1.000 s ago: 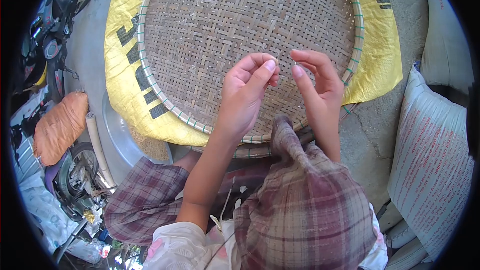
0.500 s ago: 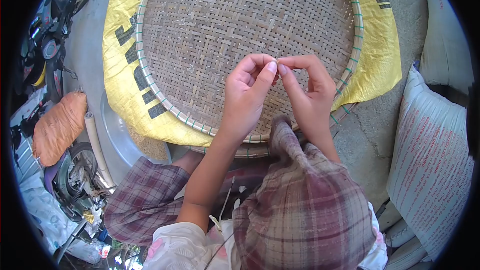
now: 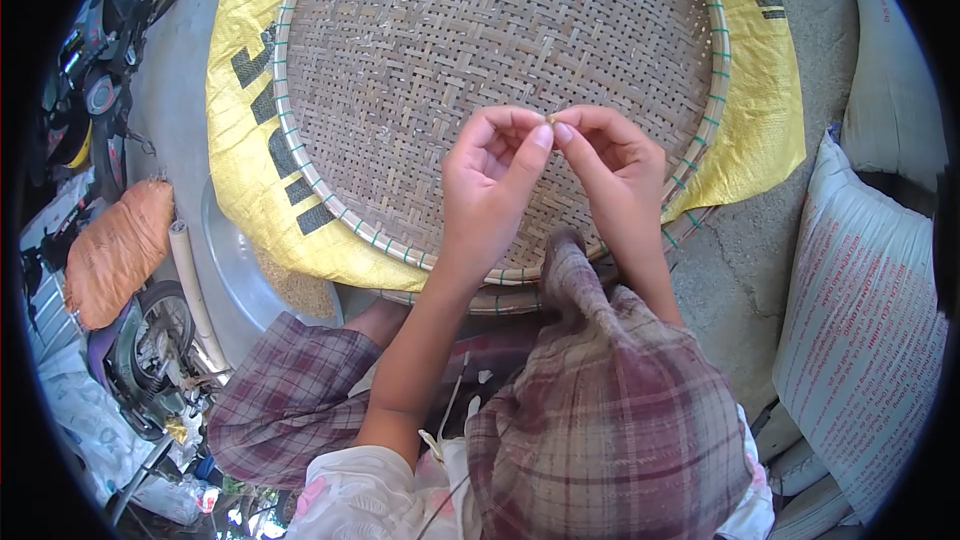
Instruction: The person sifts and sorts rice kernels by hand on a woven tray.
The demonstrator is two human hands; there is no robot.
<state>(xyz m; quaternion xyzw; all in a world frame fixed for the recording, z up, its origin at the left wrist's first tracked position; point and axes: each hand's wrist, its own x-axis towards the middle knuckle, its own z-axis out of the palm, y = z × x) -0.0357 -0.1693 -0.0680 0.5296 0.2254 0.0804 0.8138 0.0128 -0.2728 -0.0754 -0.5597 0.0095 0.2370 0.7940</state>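
A round woven bamboo tray (image 3: 400, 90) with green stitching along its rim lies on a yellow sack (image 3: 240, 140) with black print. Over the tray's near part, my left hand (image 3: 495, 175) is closed in a pinch of thumb and forefinger. My right hand (image 3: 620, 165) pinches right beside it, the fingertips of both hands touching. Between them shows a tiny brownish thing (image 3: 551, 120), too small to name. Bits of pale debris are caught in the weave.
Motorbikes (image 3: 110, 90) stand at the left, near an orange sack (image 3: 120, 255) and a pole (image 3: 197, 290). A metal basin (image 3: 240, 265) holds grain. Printed white sacks (image 3: 860, 320) lean at the right. Plaid cloth (image 3: 620, 410) covers my knees.
Both hands have shifted very slightly left, and their fingertips still meet. The pinched thing shows a little more between them.
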